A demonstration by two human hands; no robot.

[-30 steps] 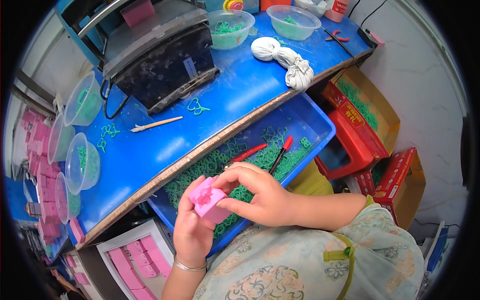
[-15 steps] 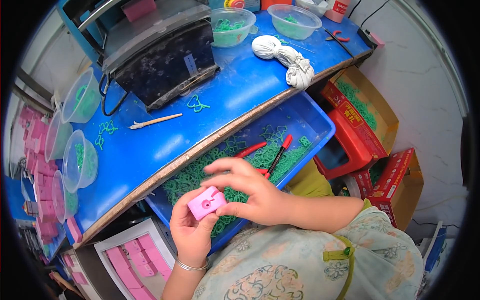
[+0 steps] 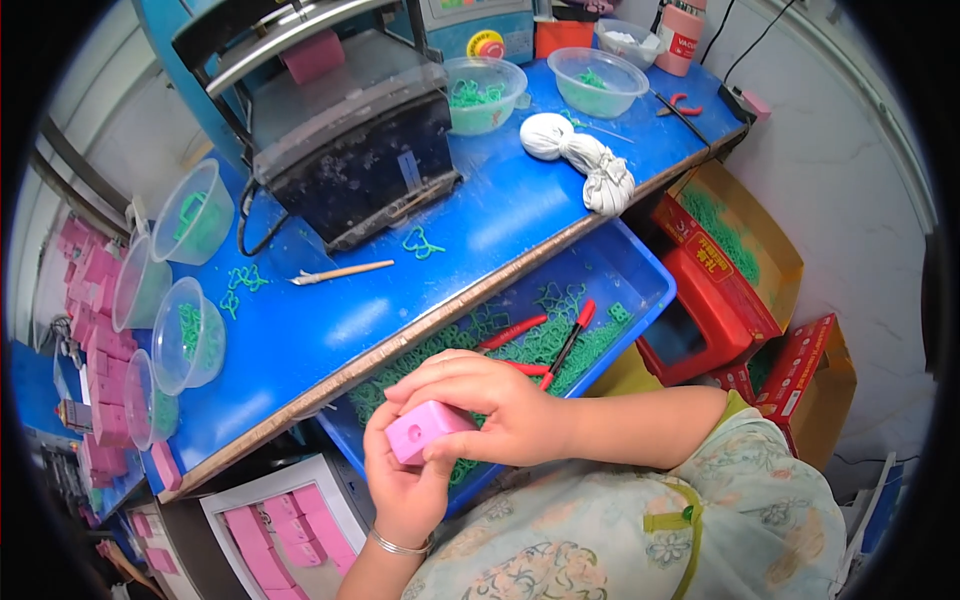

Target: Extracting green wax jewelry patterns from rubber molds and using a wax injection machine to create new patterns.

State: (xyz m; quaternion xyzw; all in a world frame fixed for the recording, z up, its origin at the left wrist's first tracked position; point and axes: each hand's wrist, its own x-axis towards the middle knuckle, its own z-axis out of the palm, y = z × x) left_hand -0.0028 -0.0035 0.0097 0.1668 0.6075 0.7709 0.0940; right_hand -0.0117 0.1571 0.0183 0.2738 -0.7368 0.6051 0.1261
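A pink block (image 3: pixel 425 433) with a small round recess on its visible face is held between my two hands. My left hand (image 3: pixel 404 480) grips it from the lower left, fingers curled round its side. My right hand (image 3: pixel 505 420) is wrapped over the top and right side, hiding part of the block. Beneath them lies a blue tray (image 3: pixel 650 297) holding a mass of green looped pieces (image 3: pixel 585 345) and red-handled tools (image 3: pixel 510 330).
A dark press machine (image 3: pixel 350 170) stands on the blue worktable (image 3: pixel 360 320), with plastic bowls (image 3: pixel 190 340), a tied white cloth bundle (image 3: pixel 595 170) and a wooden stick (image 3: pixel 340 272). Pink blocks (image 3: pixel 100 350) are piled left; red cardboard boxes (image 3: pixel 780 275) sit right.
The pink block has turned, from a patterned cavity to a plainer face with a round recess. My right fingers have closed over it. The scene has shifted lower in the view.
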